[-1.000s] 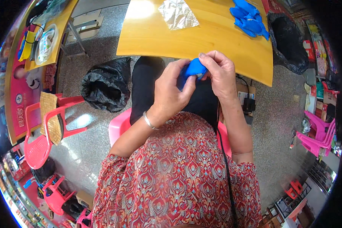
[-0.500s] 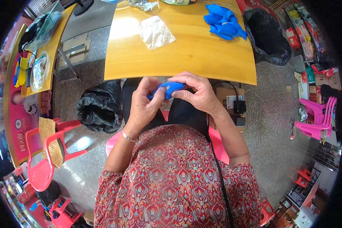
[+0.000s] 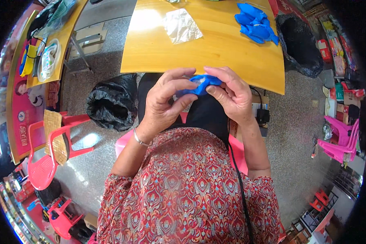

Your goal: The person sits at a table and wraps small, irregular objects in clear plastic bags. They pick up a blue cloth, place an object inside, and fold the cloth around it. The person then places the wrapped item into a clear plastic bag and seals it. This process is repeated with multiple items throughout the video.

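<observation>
Between both hands, just off the table's front edge, is a small blue bundle [image 3: 201,84] of thin crinkled material, with something pale showing at its top. My left hand [image 3: 166,97] pinches the bundle's left side between thumb and fingers. On its right side, the thumb and fingers of my right hand [image 3: 232,93] grip the blue material. What the bundle wraps cannot be made out. Several similar blue pieces [image 3: 256,24] lie in a heap at the table's far right. A clear, wrinkled plastic sheet [image 3: 182,26] lies flat near the table's far middle.
The yellow wooden table [image 3: 215,53] is in front of me. A black-lined bin [image 3: 110,103] stands on the floor at left, another black bag-lined bin [image 3: 299,44] beyond the table's right side. Pink chairs [image 3: 44,166] stand to the left, stacked pink stools [image 3: 341,138] to the right.
Both hands have shifted right and slightly up with the blue bundle. My left fingers have spread wider, and more of the pale patch shows. The whole view has moved a little.
</observation>
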A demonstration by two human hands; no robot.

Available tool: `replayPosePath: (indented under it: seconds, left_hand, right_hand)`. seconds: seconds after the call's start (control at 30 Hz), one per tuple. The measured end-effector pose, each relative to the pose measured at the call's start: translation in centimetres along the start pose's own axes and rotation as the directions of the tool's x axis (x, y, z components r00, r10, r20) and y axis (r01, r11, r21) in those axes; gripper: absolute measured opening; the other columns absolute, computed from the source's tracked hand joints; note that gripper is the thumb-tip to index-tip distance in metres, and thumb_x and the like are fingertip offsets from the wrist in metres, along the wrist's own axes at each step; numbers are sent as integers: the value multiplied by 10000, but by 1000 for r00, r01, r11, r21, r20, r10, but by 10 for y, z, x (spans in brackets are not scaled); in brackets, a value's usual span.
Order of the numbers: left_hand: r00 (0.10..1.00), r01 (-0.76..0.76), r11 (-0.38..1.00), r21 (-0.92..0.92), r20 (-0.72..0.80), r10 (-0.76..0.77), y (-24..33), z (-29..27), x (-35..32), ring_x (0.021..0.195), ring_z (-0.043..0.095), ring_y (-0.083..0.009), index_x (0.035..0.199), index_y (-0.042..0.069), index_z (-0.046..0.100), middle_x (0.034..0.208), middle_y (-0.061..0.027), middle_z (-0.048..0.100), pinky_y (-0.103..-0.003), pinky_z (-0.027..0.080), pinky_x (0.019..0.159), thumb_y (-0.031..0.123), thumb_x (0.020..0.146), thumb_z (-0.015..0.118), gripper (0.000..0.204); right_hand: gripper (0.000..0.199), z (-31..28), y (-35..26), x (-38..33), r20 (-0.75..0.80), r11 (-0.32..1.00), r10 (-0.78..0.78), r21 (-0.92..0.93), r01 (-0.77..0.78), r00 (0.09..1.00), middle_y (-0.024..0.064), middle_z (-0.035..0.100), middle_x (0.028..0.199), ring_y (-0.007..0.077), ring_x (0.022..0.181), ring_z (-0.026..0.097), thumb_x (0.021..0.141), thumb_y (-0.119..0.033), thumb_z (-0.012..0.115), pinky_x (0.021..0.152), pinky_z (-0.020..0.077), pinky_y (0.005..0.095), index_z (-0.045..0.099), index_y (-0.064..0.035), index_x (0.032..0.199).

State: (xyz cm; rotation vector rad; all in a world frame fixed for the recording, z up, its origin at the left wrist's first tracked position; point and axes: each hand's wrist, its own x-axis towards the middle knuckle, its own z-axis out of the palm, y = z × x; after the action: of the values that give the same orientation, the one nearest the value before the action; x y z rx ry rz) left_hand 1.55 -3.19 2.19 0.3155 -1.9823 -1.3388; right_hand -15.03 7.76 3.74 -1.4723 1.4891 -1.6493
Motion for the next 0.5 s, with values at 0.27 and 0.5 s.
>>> replayPosePath:
  seconds: [0.27, 0.5]
  left_hand:
    - [975, 208, 978, 36, 77, -210, 9, -6, 4, 934, 628, -207, 907, 50, 576, 1129, -131, 617, -283, 503, 728, -2, 751, 726, 223]
    - [990, 135, 991, 19, 41, -135, -3, -5, 0, 946, 636, -221, 910, 35, 571, 1062, -136, 644, -300, 512, 775, -40, 750, 703, 221]
  right_hand:
    - [217, -5, 16, -5, 42, 996, 89, -2, -89, 995, 82, 659, 964, 160, 851, 636, 826, -55, 690, 742, 505, 273, 657, -39, 1040]
    - [181, 1, 18, 2, 53, 991, 126, -55, -124, 991, 65, 663, 956, 144, 856, 637, 840, -89, 694, 762, 498, 260, 655, -27, 1004]
